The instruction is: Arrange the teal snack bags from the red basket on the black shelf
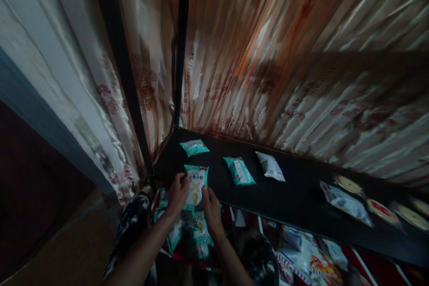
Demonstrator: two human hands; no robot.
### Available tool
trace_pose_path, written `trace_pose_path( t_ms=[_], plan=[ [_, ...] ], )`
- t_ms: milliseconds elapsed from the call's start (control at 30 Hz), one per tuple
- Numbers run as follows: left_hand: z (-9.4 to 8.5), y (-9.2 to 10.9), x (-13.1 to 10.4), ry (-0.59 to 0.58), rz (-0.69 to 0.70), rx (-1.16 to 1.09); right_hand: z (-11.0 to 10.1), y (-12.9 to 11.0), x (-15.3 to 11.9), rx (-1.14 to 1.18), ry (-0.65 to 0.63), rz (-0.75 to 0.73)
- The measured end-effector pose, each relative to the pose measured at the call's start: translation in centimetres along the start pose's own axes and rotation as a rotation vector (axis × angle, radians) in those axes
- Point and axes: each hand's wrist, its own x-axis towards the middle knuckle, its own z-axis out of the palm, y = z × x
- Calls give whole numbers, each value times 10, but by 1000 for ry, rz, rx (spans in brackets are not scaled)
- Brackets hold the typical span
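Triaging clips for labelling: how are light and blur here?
Head view: dim overall, shelf nearly black; head view: streaky sheen on the back curtain; head view: held packet has legible large print, round packs at right look smeared.

Bare hands (177, 194) (212, 210) face each other, fingers (205, 193) curled, forearms (145, 242) reaching forward.

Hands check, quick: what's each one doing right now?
Left hand: closed on the left edge of a green-and-white packet.
Right hand: closed on the same packet's right edge.
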Motion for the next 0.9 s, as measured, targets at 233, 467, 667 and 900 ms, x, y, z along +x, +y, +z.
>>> trace_pose_path(
  t_ms=[233,467,667,900],
  plan=[
    [7,3,-12,112,239,-11,-3,1,7,-94,58,-45],
    [6,14,-15,-25,152,-143,-3,-1,14,-186,75,-82],
    [12,17,-10,-126,-39,-367,9,8,10,-276,171,-233],
    [8,20,-7,-148,-53,-557,19,16,2,-347,178,-402]
  ],
)
